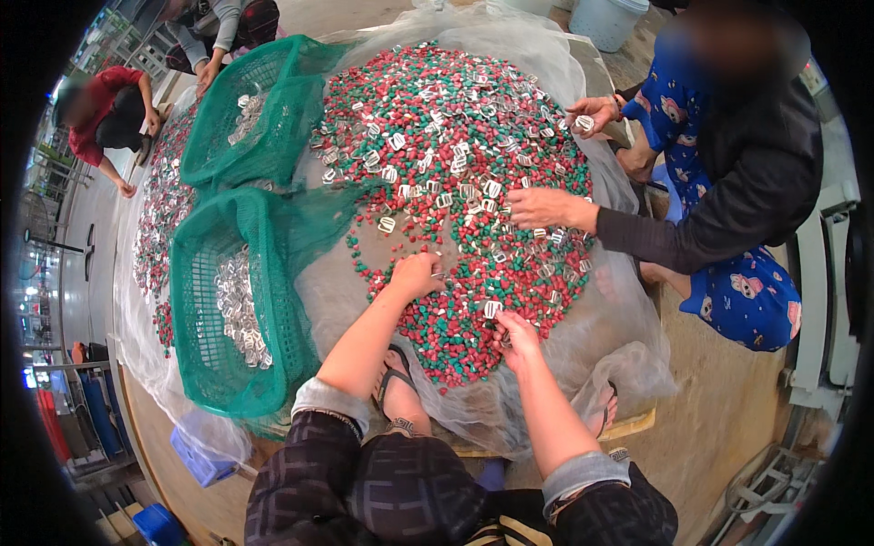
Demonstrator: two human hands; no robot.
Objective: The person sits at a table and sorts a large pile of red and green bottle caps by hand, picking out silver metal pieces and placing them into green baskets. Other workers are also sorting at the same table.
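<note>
A white buckle (492, 309) is seen at the fingertips of the right hand (520, 339), at the red-and-green pile (510, 273). The left hand (417, 276) is curled low there. Whether either is pinching cannot be told. The green basket (187, 318) is set close, perhaps for easy reach.

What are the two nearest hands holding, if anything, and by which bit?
The right hand seems to pinch a pale buckle by its near edge; whether the left hand holds anything, I can't tell.

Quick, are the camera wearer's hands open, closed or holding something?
Left hand: partly closed, over red and green pieces; any hold cannot be told.
Right hand: partly closed, white slider buckle right by it; grip unclear.
</note>
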